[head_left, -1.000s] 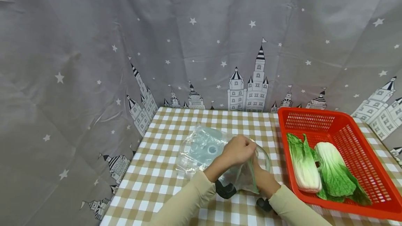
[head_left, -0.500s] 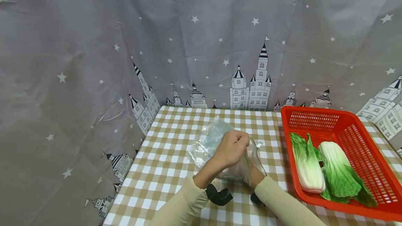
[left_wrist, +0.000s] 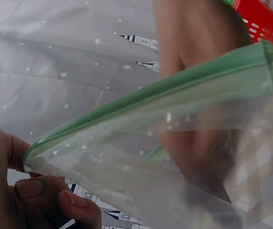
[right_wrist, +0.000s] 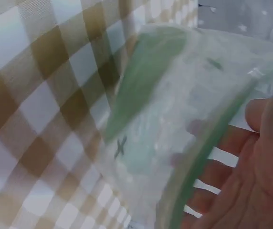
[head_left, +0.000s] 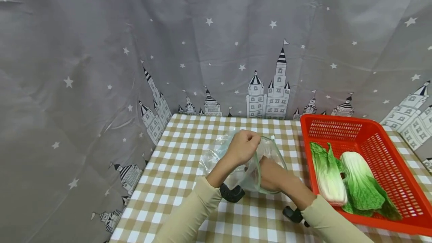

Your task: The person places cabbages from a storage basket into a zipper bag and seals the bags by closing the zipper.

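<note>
A clear zip bag (head_left: 210,160) with a green zip edge lies over the table, its mouth held up and facing right. My left hand (head_left: 242,148) pinches the top of the mouth; in the left wrist view the green rim runs from between that hand's thumb and fingers (left_wrist: 31,188). My right hand (head_left: 270,173) reaches into the opening, its fingertips showing through the film. From the right wrist view, the right hand's fingers (right_wrist: 215,171) extend loosely spread behind the green edge. Nothing shows in its grasp.
To the right, a red plastic basket (head_left: 393,153) holds two napa cabbages, one on the left (head_left: 329,179) and one beside it (head_left: 361,183). A checked cloth (head_left: 189,130) covers the table. Behind it hangs a grey curtain (head_left: 202,3) with castles and stars.
The right hand went deeper into the bag, then drew partway back toward the right. The left hand has shifted a little left and up with the rim, and the mouth gapes wider.
</note>
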The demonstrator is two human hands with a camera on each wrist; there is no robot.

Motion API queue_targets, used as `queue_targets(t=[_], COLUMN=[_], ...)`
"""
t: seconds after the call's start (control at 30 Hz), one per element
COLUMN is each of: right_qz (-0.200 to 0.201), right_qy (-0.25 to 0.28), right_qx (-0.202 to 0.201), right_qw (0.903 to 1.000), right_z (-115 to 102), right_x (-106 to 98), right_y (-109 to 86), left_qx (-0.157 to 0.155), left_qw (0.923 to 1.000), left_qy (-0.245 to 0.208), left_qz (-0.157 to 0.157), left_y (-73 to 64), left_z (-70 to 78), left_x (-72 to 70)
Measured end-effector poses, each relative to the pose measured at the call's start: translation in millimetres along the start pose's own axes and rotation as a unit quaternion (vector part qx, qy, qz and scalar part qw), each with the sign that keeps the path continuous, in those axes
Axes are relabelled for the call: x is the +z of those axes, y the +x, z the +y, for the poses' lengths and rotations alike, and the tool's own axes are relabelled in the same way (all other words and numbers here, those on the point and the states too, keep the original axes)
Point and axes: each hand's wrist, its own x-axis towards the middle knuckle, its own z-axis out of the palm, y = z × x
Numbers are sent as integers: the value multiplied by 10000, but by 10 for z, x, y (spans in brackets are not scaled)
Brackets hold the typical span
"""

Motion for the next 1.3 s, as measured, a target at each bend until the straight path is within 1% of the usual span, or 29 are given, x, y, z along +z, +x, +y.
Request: queue_targets(t=[0.03,0.07,0.1,0.2,0.27,0.37,0.43,0.5,0.53,0.57,0.6,0.67,0.7,0.73,0.8,0.83,0.97,1.1,1.2,1.3], right_qz=[-26,111,195,387,665,1192,1472,1578,1518,1372,1147,544,227,-60,-501,-661,-967,-1023,-859,-602], right_qy=[116,-75,-238,-418,-466,-640,-1024,-1342,-1467,-1523,-1517,-1214,-1060,-903,-604,-504,-304,-440,-642,-821], right_qx=[49,-183,-287,-84,119,374,659,1130,1558,2059,2607,3467,3799,4041,4161,4143,3980,3840,3952,4092], right_qw=[9999,9997,9991,9983,9966,9901,9816,9718,9650,9569,9465,9285,9187,9102,9059,9063,9118,9166,9123,9067], right_z=[-159,-240,-305,-392,-433,-353,-238,-109,-52,1,49,132,174,202,261,283,329,333,302,256], right_x=[-198,-316,-416,-601,-736,-901,-1001,-1073,-1102,-1128,-1149,-1190,-1206,-1224,-1245,-1245,-1182,-1130,-1172,-1284], right_y=[-20,-41,-73,-183,-267,-396,-504,-612,-674,-737,-800,-914,-962,-1003,-1056,-1072,-1101,-1148,-1142,-1124], left_qx=[-8,-19,-19,-7,13,40,44,34,21,14,7,-6,-6,-5,11,14,44,95,109,100], left_qw=[10000,10000,10000,9999,9997,9995,9994,9993,9992,9991,9990,9988,9987,9987,9986,9986,9984,9983,9983,9983], left_qy=[-10,-23,11,109,199,297,316,341,351,364,376,393,395,390,413,426,468,454,455,455], left_qz=[-12,-31,-43,-125,-156,-126,-114,-152,-185,-222,-256,-298,-313,-321,-316,-312,-309,-346,-336,-344], left_y=[3,2,2,-6,-8,-1,6,9,6,5,3,-3,-4,-7,-4,-4,1,13,30,47], left_z=[-8,-12,-16,-22,-19,-15,-17,-21,-24,-26,-31,-35,-41,-46,-62,-68,-90,-104,-112,-121], left_x=[0,-1,-2,-5,-10,-10,-4,8,13,19,24,31,34,36,42,45,62,78,83,86])
